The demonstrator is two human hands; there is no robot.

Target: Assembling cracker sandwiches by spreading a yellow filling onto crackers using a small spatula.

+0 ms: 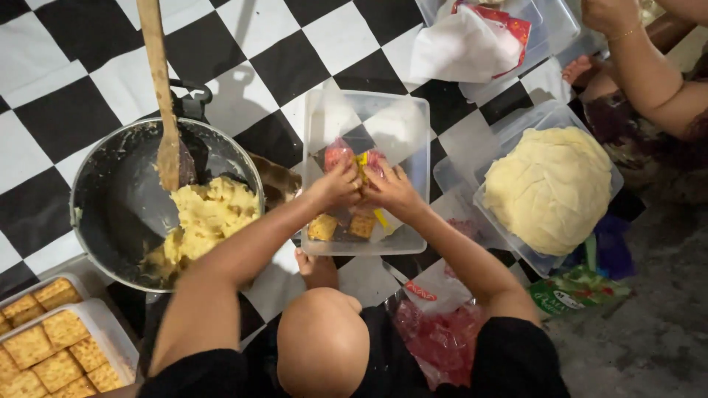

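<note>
Person seated on checkered floor, left hand (335,184) & right hand (391,188) both pinching a cracker packet (358,161) over a clear tub (365,173), apparently mid-opening; emptying crackers prob. needs a firm tear.

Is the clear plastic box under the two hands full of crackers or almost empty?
Almost empty. The clear plastic box shows bare bottom; only two crackers lie near its front edge. The left hand and right hand hold a cracker packet above it.
</note>
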